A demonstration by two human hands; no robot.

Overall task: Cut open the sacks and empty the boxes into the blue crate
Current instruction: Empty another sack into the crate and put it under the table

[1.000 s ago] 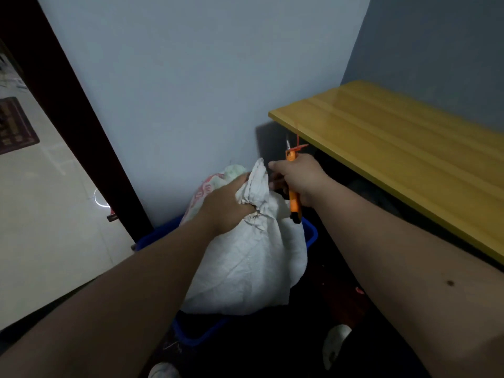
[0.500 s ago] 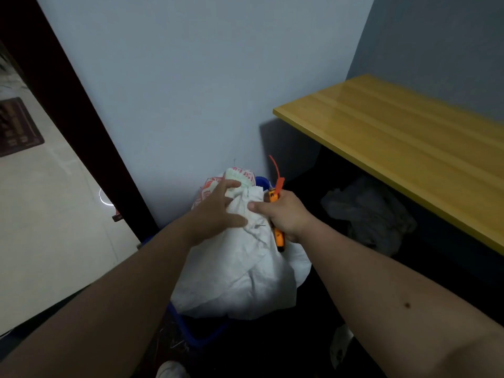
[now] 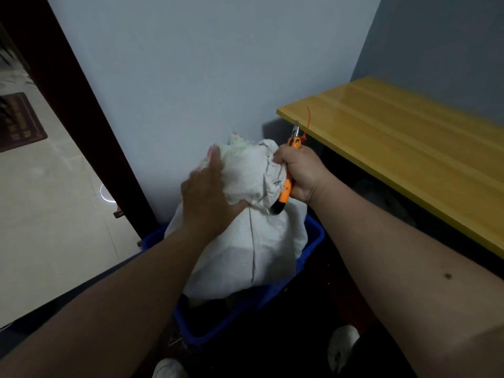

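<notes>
A white woven sack (image 3: 253,241) stands in the blue crate (image 3: 313,238) against the wall. My left hand (image 3: 210,197) lies on the sack's upper left side, fingers spread over the bunched top, thumb under a fold. My right hand (image 3: 300,173) grips an orange utility knife (image 3: 287,184), blade up, and pinches the sack's gathered neck with the same fingers. A thin red tie (image 3: 307,124) sticks up by the blade. No boxes can be seen in the sack.
A yellow wooden bench (image 3: 409,148) runs along the right, its corner close to the knife. A dark door frame (image 3: 81,118) stands left of the crate, pale tiled floor (image 3: 49,214) beyond it. My white shoes (image 3: 341,347) are on the dark floor below.
Both hands and the sack's neck have risen again after dipping. My left hand has shifted from the neck to the sack's upper left side. The knife blade now points up by the bench corner.
</notes>
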